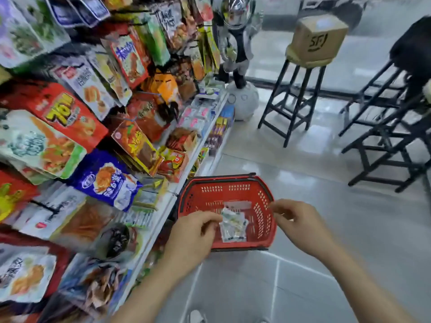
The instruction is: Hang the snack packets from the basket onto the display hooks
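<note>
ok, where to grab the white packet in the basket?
Pinch the white packet by its top edge, from above: it is thin and flat, and the red basket walls block the sides. The left hand is at its upper-left corner.

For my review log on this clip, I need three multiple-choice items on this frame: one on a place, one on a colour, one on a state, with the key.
1. Where does the cardboard box sit?
A. on the floor
B. on a tall stool
C. on the snack shelf

2. What colour is the basket?
A. blue
B. green
C. red

3. What is the left hand doing?
A. pinching a pale packet over the basket
B. hanging something on a hook
C. gripping a chair leg

Key:
1 B: the box rests on the stool's seat.
2 C: its plastic walls are red.
3 A: the fingertips close on the packet's upper corner.
</note>
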Demonstrator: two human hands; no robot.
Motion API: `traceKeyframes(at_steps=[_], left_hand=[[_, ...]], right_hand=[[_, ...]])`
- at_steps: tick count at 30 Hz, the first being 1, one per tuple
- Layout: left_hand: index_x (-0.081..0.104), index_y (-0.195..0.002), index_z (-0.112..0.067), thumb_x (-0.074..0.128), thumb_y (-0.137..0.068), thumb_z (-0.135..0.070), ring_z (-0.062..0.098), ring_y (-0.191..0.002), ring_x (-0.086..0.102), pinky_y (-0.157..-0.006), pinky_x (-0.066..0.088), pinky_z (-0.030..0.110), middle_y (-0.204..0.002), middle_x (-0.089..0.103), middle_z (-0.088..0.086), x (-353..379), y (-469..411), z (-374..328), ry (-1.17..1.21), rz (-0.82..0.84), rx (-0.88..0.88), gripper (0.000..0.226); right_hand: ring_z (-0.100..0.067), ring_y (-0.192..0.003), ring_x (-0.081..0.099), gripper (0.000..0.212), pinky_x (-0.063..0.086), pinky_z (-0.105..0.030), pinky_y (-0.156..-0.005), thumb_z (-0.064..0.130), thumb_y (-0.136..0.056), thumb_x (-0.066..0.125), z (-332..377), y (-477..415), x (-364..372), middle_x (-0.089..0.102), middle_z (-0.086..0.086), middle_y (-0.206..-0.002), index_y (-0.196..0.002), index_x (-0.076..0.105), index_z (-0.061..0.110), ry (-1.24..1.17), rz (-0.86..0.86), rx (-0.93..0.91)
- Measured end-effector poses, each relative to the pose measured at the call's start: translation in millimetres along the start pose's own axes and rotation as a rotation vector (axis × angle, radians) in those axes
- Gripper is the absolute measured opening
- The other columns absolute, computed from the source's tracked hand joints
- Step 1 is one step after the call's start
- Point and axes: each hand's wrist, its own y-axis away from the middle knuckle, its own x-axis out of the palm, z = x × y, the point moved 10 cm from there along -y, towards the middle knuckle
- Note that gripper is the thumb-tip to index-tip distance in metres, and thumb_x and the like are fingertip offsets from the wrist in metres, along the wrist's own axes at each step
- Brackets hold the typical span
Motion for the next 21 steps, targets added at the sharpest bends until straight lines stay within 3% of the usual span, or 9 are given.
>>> traceKeyframes(at_steps=[2,5,9,11,13,16,19,21], left_hand=[[0.075,-0.098,-0.027,0.063,-0.089,-0.010,0.000,-0.083,0.060,-0.079,0.046,0.018,-0.097,0.070,-0.015,39,-8,22,0.004,0.055,-0.062,0.023],[0.074,-0.099,-0.025,0.061,-0.090,-0.009,-0.003,-0.078,0.056,-0.078,0.044,0.015,-0.098,0.068,-0.015,83,-27,64,-0.009,0.091,-0.157,0.023],[0.069,-0.111,-0.022,0.057,-0.089,-0.005,0.009,-0.102,0.060,-0.091,0.044,0.022,-0.107,0.064,-0.012,136,-68,136,-0.002,0.133,-0.250,0.031],[0.065,-0.119,-0.021,0.056,-0.088,-0.004,0.012,-0.110,0.058,-0.099,0.044,0.030,-0.116,0.063,-0.008,167,-96,177,-0.020,0.153,-0.277,0.037],[0.062,-0.124,-0.021,0.056,-0.087,-0.005,0.015,-0.115,0.055,-0.101,0.041,0.029,-0.122,0.061,-0.004,209,-131,224,-0.064,0.196,-0.261,0.041],[0.062,-0.124,-0.018,0.059,-0.084,-0.005,0.020,-0.117,0.053,-0.100,0.034,0.025,-0.123,0.061,0.001,281,-182,298,-0.148,0.275,-0.244,0.042],[0.064,-0.119,-0.014,0.061,-0.080,-0.004,0.028,-0.114,0.056,-0.100,0.035,0.030,-0.119,0.064,0.008,356,-223,373,-0.214,0.343,-0.235,0.040],[0.059,-0.125,-0.016,0.058,-0.083,-0.009,0.028,-0.118,0.052,-0.104,0.035,0.033,-0.126,0.059,0.006,400,-247,411,-0.287,0.390,-0.191,0.043]], right_hand=[[-0.007,-0.088,0.066,0.023,0.047,-0.019,-0.079,0.011,-0.088,0.061,-46,-10,24,0.073,0.010,-0.097,-0.103,0.072,0.024,-0.010,0.069,0.088],[-0.009,-0.089,0.067,0.029,0.046,-0.021,-0.077,0.011,-0.087,0.060,-105,-33,69,0.072,0.010,-0.097,-0.110,0.068,0.025,-0.039,0.159,0.201],[-0.012,-0.102,0.061,0.045,0.043,-0.020,-0.089,0.003,-0.088,0.058,-156,-78,130,0.065,0.003,-0.115,-0.130,0.055,0.019,-0.144,0.223,0.338],[-0.013,-0.104,0.058,0.050,0.039,-0.015,-0.088,0.002,-0.088,0.058,-178,-112,163,0.061,0.002,-0.117,-0.136,0.051,0.016,-0.141,0.238,0.343],[-0.016,-0.116,0.056,0.053,0.034,-0.011,-0.089,0.005,-0.089,0.060,-205,-154,203,0.059,-0.001,-0.128,-0.139,0.048,0.014,-0.093,0.256,0.324],[-0.019,-0.130,0.048,0.060,0.031,-0.017,-0.099,0.013,-0.089,0.062,-258,-220,275,0.047,-0.004,-0.145,-0.145,0.039,0.013,0.000,0.334,0.314],[-0.024,-0.137,0.038,0.064,0.027,-0.024,-0.108,0.011,-0.089,0.057,-311,-280,345,0.039,-0.010,-0.150,-0.148,0.031,0.009,0.099,0.399,0.287],[-0.027,-0.140,0.030,0.069,0.023,-0.029,-0.113,0.014,-0.089,0.056,-344,-316,383,0.030,-0.011,-0.153,-0.150,0.023,0.010,0.253,0.410,0.221]])
